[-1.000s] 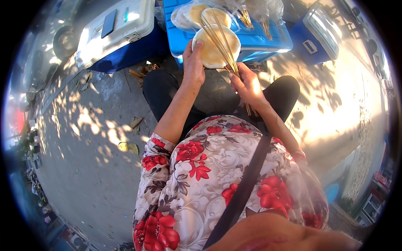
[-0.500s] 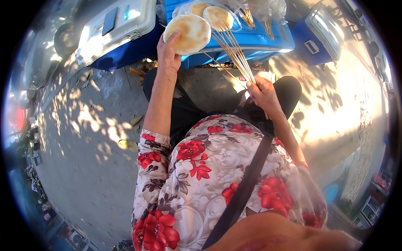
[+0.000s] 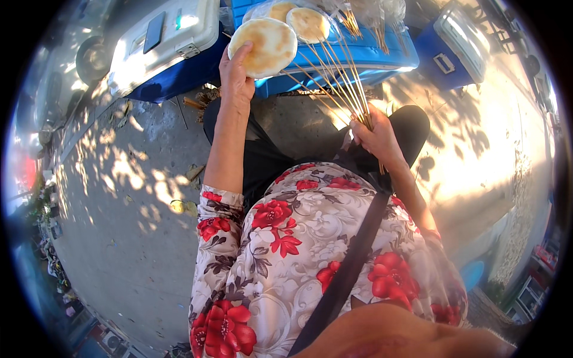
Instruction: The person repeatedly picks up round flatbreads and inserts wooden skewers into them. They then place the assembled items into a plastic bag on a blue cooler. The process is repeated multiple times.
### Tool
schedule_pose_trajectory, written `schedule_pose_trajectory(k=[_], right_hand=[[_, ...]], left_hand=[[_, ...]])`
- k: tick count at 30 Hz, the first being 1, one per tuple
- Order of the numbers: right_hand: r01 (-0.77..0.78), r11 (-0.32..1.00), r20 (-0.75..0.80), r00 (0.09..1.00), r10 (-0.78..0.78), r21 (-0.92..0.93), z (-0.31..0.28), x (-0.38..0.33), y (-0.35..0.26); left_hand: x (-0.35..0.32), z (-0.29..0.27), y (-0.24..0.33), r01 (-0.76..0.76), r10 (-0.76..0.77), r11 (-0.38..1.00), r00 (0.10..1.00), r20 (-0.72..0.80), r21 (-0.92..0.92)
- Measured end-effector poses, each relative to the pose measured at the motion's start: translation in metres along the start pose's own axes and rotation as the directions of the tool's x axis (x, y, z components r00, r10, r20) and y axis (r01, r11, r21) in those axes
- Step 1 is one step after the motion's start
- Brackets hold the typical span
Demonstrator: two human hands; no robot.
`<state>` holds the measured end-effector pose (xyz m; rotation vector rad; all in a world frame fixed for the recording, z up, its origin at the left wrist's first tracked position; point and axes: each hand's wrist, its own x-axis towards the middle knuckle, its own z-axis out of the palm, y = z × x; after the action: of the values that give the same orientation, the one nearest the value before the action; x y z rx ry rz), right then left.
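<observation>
My left hand [image 3: 236, 76] grips a round, browned flatbread [image 3: 267, 49], thumb on top and fingers hidden beneath. In my right hand [image 3: 379, 137] is a bundle of thin wooden skewers [image 3: 352, 89], closed in the fist and fanned out toward the far side. One low skewer points at the bread's near right edge; whether it goes into the bread I cannot tell. Beyond the held bread, more flatbreads [image 3: 308, 25] lie in clear plastic on a bright blue cooler box [image 3: 388, 58]. Bagged skewers [image 3: 351, 24] lie on it too.
At the far left stands a white-lidded blue cooler [image 3: 134, 62] with a phone [image 3: 154, 32] on its lid. Another blue cooler with a pale lid [image 3: 446, 56] sits at the right. Dry leaves [image 3: 184, 206] lie on the sun-dappled ground beside my left arm.
The skewers in my right hand have spread from a tight bundle into a wider fan, swinging slightly upright. My left hand and the flatbread have shifted a little to the left.
</observation>
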<state>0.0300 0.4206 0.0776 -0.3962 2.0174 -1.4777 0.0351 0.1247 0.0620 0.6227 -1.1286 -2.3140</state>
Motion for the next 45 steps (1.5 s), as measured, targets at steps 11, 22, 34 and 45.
schedule_pose_trajectory(k=[11,22,34,45], right_hand=[[0.116,0.992,-0.035,0.992,-0.117,-0.051,0.005,0.005,-0.003],[0.236,0.949,0.006,0.970,-0.243,0.210,0.019,0.019,0.004],[0.242,0.909,-0.017,0.968,-0.251,0.340,0.026,0.031,0.001],[0.247,0.969,-0.039,0.968,-0.248,-0.010,0.016,0.042,0.027]], left_hand=[[-0.015,0.016,-0.011,-0.036,0.036,0.999,0.999,0.018,-0.001],[-0.027,0.030,-0.026,-0.028,0.025,0.999,0.991,0.128,0.022],[-0.047,0.046,-0.045,0.022,-0.035,0.995,0.991,0.131,0.093],[-0.043,0.042,-0.067,0.085,-0.103,0.987,0.985,0.135,0.135]])
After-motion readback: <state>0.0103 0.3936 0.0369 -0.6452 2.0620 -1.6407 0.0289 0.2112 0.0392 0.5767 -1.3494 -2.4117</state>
